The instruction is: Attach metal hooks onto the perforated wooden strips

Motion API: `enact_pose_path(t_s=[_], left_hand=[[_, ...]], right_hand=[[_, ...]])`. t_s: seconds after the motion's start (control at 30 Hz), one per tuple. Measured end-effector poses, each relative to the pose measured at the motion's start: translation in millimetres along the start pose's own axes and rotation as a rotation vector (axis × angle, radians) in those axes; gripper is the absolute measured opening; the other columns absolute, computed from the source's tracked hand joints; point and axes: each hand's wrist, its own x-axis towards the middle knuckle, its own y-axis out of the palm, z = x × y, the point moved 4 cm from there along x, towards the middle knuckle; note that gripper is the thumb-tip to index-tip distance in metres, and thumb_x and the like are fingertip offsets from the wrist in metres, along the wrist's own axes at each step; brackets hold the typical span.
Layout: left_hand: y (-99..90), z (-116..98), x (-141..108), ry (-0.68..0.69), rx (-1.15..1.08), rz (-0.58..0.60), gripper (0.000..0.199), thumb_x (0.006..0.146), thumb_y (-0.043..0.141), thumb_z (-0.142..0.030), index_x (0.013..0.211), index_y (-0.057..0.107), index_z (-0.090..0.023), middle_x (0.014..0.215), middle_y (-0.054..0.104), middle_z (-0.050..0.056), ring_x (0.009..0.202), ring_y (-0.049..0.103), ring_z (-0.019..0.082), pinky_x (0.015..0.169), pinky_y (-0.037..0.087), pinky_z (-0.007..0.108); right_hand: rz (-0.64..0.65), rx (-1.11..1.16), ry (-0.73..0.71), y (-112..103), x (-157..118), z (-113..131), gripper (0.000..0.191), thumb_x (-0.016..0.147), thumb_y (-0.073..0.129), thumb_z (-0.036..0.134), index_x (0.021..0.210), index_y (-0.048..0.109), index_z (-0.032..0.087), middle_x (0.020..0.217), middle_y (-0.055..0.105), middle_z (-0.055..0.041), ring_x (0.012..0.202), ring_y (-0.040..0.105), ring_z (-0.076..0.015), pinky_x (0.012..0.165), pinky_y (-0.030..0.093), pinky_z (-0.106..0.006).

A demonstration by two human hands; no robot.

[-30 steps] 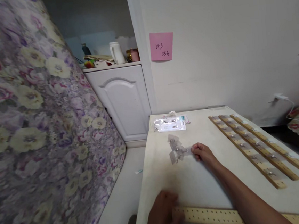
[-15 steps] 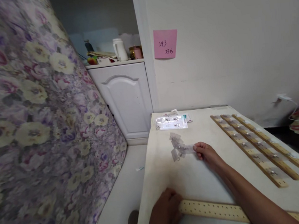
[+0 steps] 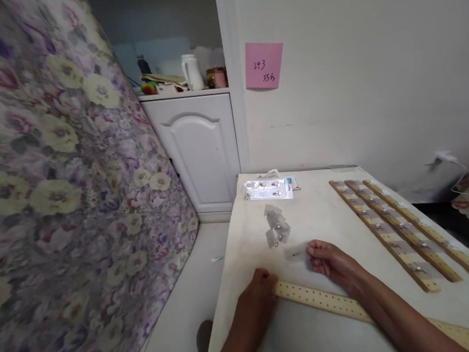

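My left hand (image 3: 256, 297) is closed on the left end of a light wooden strip (image 3: 323, 298) with rows of small holes, near the front of the table. My right hand (image 3: 326, 258) pinches the edge of a clear square hook (image 3: 295, 254), a see-through sheet with a small metal piece on it, just above the tabletop. Several similar clear square hooks (image 3: 277, 224) lie in a loose, overlapping cluster beyond it. My right forearm passes over the wooden strip and hides part of it.
Three wooden strips (image 3: 387, 236) bearing clear squares with metal hooks lie side by side at the right. A clear blister pack (image 3: 267, 189) lies at the table's back left. A floral curtain (image 3: 67, 190) hangs left, and a pink note (image 3: 264, 65) is on the wall.
My right hand has drawn one clear square hook away from the cluster, toward me. My left hand and its end of the wooden strip have shifted slightly farther up the table.
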Motion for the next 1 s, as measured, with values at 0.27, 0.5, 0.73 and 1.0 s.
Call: enact_pose_path(t_s=[0.27,0.5,0.73,1.0], left_hand=[[-3.9,7.2,-7.2,0.008,-0.27,-0.101,0.048,0.075,0.046,-0.01,0.12,0.051,-0.025,0.121,0.053,0.004,0.106,0.053,0.018,0.09,0.041,0.027],[-6.2,18.6,-20.2,-0.089,-0.422,-0.205,0.027,0.08,0.047,-0.016,0.104,0.059,-0.022,0.098,0.061,0.003,0.091,0.056,0.019,0.082,0.042,0.029],[-1.2,13.4,-23.1,-0.13,-0.471,-0.222,0.021,0.081,0.046,-0.018,0.094,0.061,-0.023,0.092,0.061,0.002,0.086,0.056,0.017,0.077,0.041,0.028],[0.1,12.2,-22.3,-0.18,-0.436,-0.23,0.019,0.075,0.052,-0.019,0.091,0.062,-0.023,0.088,0.06,0.0,0.081,0.055,0.017,0.073,0.04,0.027]], right_hand=[[0.259,-0.196,0.086,40.6,14.5,-9.8,0.023,0.068,0.076,0.027,0.078,0.06,0.015,0.057,0.052,0.0064,0.044,0.044,-0.003,0.042,0.033,-0.015],[0.336,-0.365,0.044,58.9,38.2,-28.2,0.021,0.068,0.074,0.03,0.076,0.063,0.014,0.051,0.049,0.0076,0.039,0.034,-0.0026,0.037,0.021,-0.018],[0.278,-0.5,-0.008,56.0,33.4,-32.4,0.016,0.07,0.067,0.028,0.074,0.058,0.016,0.049,0.048,0.0085,0.037,0.039,-0.0042,0.037,0.029,-0.018],[0.237,-0.541,-0.048,56.8,31.3,-35.5,0.012,0.07,0.062,0.025,0.074,0.055,0.016,0.051,0.048,0.009,0.035,0.039,-0.0034,0.034,0.029,-0.018]])
